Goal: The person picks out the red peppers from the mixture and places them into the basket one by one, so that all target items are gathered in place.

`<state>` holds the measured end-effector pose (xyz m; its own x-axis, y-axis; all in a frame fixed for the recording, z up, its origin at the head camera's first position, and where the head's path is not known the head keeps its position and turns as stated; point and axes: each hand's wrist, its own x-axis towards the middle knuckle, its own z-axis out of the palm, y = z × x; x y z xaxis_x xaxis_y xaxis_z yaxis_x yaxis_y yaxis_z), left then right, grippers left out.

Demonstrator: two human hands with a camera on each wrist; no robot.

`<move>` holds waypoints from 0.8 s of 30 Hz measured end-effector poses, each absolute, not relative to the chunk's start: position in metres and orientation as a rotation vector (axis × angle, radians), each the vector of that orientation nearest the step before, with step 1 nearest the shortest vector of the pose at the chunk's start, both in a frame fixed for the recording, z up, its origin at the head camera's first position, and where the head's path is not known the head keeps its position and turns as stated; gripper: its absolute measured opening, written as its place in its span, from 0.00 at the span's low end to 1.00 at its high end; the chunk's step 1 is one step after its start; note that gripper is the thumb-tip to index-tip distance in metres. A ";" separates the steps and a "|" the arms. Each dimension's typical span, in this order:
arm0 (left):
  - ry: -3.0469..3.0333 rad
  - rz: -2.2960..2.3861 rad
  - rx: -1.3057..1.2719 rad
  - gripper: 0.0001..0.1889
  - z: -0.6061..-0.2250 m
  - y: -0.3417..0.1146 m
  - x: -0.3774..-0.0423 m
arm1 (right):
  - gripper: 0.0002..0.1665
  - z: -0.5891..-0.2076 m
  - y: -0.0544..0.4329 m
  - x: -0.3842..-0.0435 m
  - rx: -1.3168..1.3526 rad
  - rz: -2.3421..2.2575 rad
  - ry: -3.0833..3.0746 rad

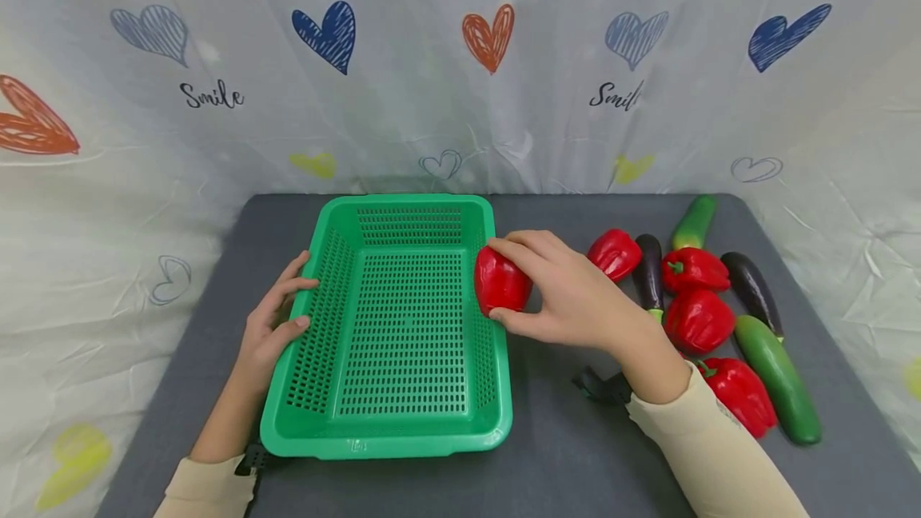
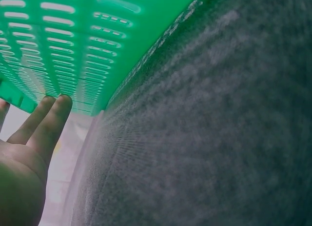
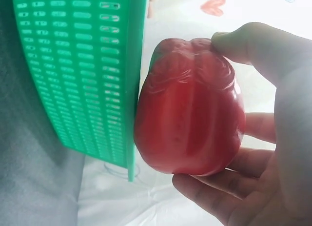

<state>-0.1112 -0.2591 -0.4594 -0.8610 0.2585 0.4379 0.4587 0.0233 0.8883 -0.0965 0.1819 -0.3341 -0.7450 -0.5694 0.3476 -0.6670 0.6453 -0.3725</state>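
- White cloth printed with coloured hearts and "Smile" lettering [image 1: 417, 114] is hanging behind a dark grey table [image 1: 561, 462].
- A green rectangular plastic basket with slotted walls [image 1: 388, 446] is sitting left of the table's middle.
- The person's left hand [image 1: 269, 326] is resting on the basket's left rim, its fingers spread and fairly straight.
- The right hand [image 1: 572, 294] is gripping a glossy red bell pepper [image 1: 498, 282] between thumb and fingers, holding it at the right rim; whether they are touching, I cannot tell.
- Four more red bell peppers [image 1: 699, 320], two dark purple eggplants [image 1: 751, 288] and two long green vegetables [image 1: 779, 380] are lying on the right.
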 end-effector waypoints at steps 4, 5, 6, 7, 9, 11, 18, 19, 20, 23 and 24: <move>-2.133 -1.966 -0.729 0.24 -0.458 -0.258 -0.110 | 0.49 -0.332 0.177 -0.100 1.042 0.711 -2.667; -2.132 -1.969 -0.725 0.24 -0.458 -0.257 -0.110 | 0.49 -0.332 0.175 -0.101 1.048 0.708 -2.668; -2.127 -1.971 -0.727 0.24 -0.458 -0.257 -0.110 | 0.49 -0.331 0.174 -0.102 1.053 0.704 -2.670; -2.120 -1.971 -0.733 0.24 -0.458 -0.257 -0.110 | 0.49 -0.330 0.172 -0.103 1.059 0.699 -2.672; -2.108 -1.972 -0.740 0.24 -0.457 -0.257 -0.110 | 0.48 -0.328 0.168 -0.104 1.076 0.698 -2.677; -2.096 -1.972 -0.750 0.24 -0.458 -0.257 -0.110 | 0.48 -0.325 0.164 -0.106 1.094 0.694 -2.680; -2.083 -1.989 -0.768 0.24 -0.462 -0.258 -0.111 | 0.47 -0.323 0.147 -0.112 1.135 0.683 -2.701; -2.082 -1.986 -0.768 0.24 -0.462 -0.258 -0.111 | 0.46 -0.323 0.144 -0.114 1.143 0.679 -2.702; -2.080 -1.984 -0.769 0.24 -0.463 -0.258 -0.111 | 0.46 -0.324 0.142 -0.115 1.150 0.679 -2.704; -2.079 -1.981 -0.772 0.24 -0.463 -0.257 -0.112 | 0.46 -0.325 0.134 -0.120 1.169 0.677 -2.709; -2.079 -1.983 -0.774 0.24 -0.463 -0.257 -0.112 | 0.46 -0.325 0.132 -0.122 1.175 0.680 -2.710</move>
<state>-0.1118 -0.2570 -0.4627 -0.8517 0.2512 0.4599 0.4713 -0.0162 0.8818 -0.1215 0.1316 -0.3252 -0.6945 -0.6661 0.2720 -0.7156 0.6003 -0.3571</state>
